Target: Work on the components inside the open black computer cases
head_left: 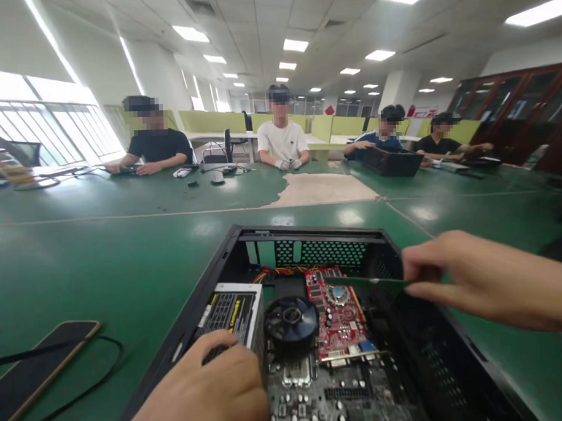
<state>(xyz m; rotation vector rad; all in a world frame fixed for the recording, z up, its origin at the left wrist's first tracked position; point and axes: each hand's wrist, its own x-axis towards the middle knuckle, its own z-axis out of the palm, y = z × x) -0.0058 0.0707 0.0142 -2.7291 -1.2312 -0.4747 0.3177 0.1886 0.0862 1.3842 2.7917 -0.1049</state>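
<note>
An open black computer case lies in front of me with its parts showing. My left hand curls its fingers over the near end of the boxy power supply on the case's left side. At the right wall, my right hand pinches a thin, green-edged board, seen almost edge-on; its exact kind is unclear. Between the hands sit a black cooling fan and a red graphics card. Nearest me is a motherboard, partly in shadow.
A dark flat panel and a black cable lie left of the case on the green table. A bare torn patch shows beyond it. Several people sit across, one with a black bin-like box.
</note>
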